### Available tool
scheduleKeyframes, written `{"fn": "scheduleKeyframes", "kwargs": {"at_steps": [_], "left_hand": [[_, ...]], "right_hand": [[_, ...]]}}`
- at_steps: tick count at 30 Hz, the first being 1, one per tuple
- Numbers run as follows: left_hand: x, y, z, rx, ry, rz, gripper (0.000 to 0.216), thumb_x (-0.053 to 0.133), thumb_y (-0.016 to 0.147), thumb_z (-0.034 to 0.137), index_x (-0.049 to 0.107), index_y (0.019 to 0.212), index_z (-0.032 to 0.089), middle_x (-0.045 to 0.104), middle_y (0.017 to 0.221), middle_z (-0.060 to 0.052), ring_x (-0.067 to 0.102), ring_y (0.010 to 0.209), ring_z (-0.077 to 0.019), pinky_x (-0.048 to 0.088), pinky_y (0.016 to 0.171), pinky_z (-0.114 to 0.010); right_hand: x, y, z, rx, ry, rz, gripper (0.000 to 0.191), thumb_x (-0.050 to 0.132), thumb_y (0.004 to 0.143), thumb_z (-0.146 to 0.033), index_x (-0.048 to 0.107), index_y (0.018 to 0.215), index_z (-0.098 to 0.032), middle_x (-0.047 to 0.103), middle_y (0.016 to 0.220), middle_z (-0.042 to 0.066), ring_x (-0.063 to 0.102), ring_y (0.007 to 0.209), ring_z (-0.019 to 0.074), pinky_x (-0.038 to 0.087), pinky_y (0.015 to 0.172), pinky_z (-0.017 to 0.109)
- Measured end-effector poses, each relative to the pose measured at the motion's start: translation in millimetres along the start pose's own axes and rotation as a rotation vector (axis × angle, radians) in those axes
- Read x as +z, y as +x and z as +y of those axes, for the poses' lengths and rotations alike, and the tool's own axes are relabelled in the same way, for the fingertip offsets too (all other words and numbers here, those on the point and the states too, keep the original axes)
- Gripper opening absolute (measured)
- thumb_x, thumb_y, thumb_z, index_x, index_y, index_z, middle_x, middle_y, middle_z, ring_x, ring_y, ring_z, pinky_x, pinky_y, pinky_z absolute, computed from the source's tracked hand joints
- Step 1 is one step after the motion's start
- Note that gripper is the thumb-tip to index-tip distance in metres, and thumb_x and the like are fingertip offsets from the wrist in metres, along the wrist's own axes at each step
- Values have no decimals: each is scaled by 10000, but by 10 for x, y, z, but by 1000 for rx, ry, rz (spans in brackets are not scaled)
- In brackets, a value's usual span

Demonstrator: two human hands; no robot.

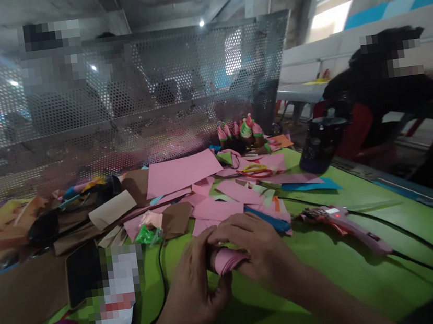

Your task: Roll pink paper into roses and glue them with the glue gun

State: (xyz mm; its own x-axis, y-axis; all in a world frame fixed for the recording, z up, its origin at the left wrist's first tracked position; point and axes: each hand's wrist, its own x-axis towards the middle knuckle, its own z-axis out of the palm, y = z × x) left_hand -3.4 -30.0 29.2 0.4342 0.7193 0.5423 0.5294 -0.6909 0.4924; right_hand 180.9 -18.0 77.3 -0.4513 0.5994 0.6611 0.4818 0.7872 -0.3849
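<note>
Both of my hands meet around a curled piece of pink paper (228, 260) above the green table (274, 310). My left hand (193, 280) is closed on its left side, thumb below and fingers behind. My right hand (256, 241) curls over the top and right side of the same paper. Its layered lower edge shows between the hands; the rest is hidden by fingers. Just beyond lie pink paper scraps (216, 209) and a dark blue strip (269, 219). To the right rests a pink glue gun (351, 229) with a small red light on.
A black cable (162, 279) runs left of my hands, near a phone (83, 273) and a brown sheet (27, 295). Scissors (256, 170), paper figures (246, 129) and a dark bottle (320, 141) stand farther back. A perforated metal screen (176, 93) closes the far side; people sit beyond.
</note>
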Motion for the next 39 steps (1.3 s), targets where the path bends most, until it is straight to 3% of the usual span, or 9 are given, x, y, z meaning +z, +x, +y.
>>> {"fn": "scheduleKeyframes", "kwargs": {"at_steps": [7, 14, 20, 23, 27, 30, 33, 36, 39], "left_hand": [[-8, 1, 5, -40, -31, -35, 628, 525, 908, 246, 249, 1472, 211, 531, 1387, -141, 527, 1267, -280, 461, 1029, -442], [0, -6, 9, -75, -25, -32, 642, 534, 908, 266, 237, 1475, 223, 516, 1409, -138, 516, 1275, -286, 446, 1038, -455], [-21, 8, 35, -143, -93, -70, 633, 539, 905, 275, 264, 1473, 226, 526, 1401, -138, 519, 1265, -287, 439, 1035, -451], [-33, 38, 58, -216, -215, -84, 621, 576, 875, 258, 328, 1443, 226, 555, 1368, -124, 538, 1232, -292, 439, 1020, -439], [-28, 78, 53, -340, -535, -127, 518, 550, 913, 301, 383, 1400, 245, 574, 1353, -89, 564, 1193, -267, 439, 1002, -398], [-32, 99, 17, -427, -776, -99, 509, 545, 930, 384, 389, 1397, 255, 539, 1402, -65, 483, 1295, -254, 380, 1069, -369], [-60, 117, -11, -536, -876, -40, 475, 580, 908, 406, 472, 1343, 249, 555, 1373, -49, 462, 1295, -245, 345, 1087, -341], [-52, 126, -52, -637, -944, -1, 501, 602, 888, 427, 495, 1350, 263, 591, 1315, -42, 525, 1180, -230, 403, 993, -312], [26, 128, -141, -663, -1015, -2, 632, 617, 838, 497, 456, 1395, 245, 658, 1107, -62, 595, 862, -196, 459, 731, -284]], "right_hand": [[66, -27, 35, -26, 39, 34, 211, 607, 791, -11, 664, 854, -205, 701, 897, 32, 628, 862, 201, 451, 789, 339], [27, -7, 26, 51, 67, 25, 295, 642, 758, 19, 673, 942, -209, 696, 922, 29, 615, 875, 204, 445, 786, 332], [36, -1, 43, 57, 52, 1, 239, 667, 735, 34, 679, 823, -188, 695, 853, 24, 618, 834, 198, 435, 792, 337], [54, 12, 55, 119, 101, 0, 259, 659, 740, 39, 693, 843, -196, 698, 873, 26, 612, 851, 200, 442, 782, 328], [7, 58, 62, 281, 321, -44, 415, 647, 727, 59, 697, 1021, -230, 703, 997, 22, 618, 916, 185, 469, 800, 299], [-38, 79, 74, 393, 459, 20, 291, 702, 774, -66, 677, 1025, -212, 689, 994, 28, 619, 860, 167, 489, 747, 278], [-44, 73, 83, 421, 482, 77, 93, 704, 818, -159, 666, 896, -192, 655, 877, 18, 597, 784, 151, 481, 690, 259], [-17, 56, 80, 390, 457, 73, 55, 709, 820, -156, 666, 812, -189, 628, 837, 14, 579, 764, 143, 474, 670, 249], [13, 44, 73, 342, 428, 34, 62, 705, 830, -144, 705, 862, -198, 632, 860, 24, 584, 785, 150, 481, 680, 254]]}}
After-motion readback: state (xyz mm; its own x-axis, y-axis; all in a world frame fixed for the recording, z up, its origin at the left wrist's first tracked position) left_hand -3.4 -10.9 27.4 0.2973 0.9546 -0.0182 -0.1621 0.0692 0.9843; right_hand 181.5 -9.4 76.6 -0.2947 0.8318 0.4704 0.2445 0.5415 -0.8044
